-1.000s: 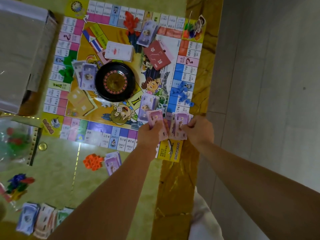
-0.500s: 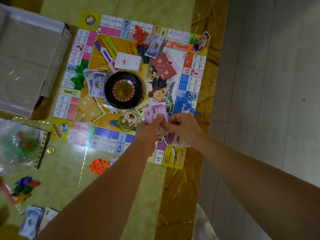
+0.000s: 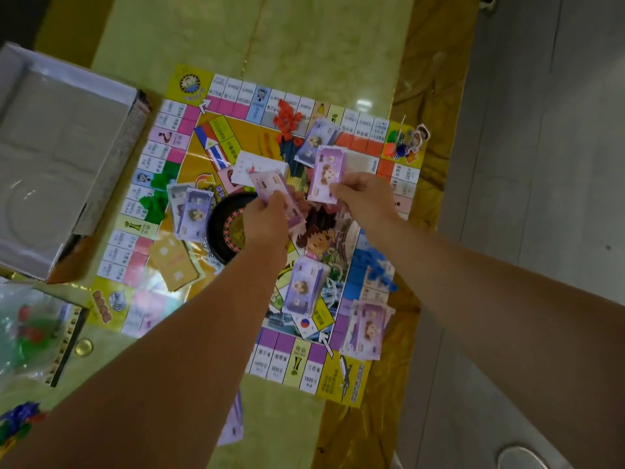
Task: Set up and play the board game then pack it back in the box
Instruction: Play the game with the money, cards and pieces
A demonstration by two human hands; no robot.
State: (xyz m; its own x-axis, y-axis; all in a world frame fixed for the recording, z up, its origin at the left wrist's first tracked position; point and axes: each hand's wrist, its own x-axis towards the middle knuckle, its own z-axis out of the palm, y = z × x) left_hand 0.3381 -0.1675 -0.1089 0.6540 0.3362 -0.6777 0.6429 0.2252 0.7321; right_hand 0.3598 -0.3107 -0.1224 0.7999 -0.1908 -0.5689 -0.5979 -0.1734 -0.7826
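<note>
Board [image 3: 236, 106]: lay flat on the table; squares read "1000", "600", "1800".
Left hand [image 3: 267, 216]: pinched a purple banknote stack [image 3: 277, 194].
Right hand [image 3: 363, 198]: pinched one purple banknote [image 3: 327, 174] over the board's middle.
Box [image 3: 61, 157]: lay open, left of the board.

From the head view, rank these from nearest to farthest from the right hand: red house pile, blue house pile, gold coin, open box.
1. red house pile, up and left of the right hand, at the board's far edge.
2. blue house pile, just below it; too close to call against the red.
3. gold coin, off the board, near left.
4. open box, far left.
</note>
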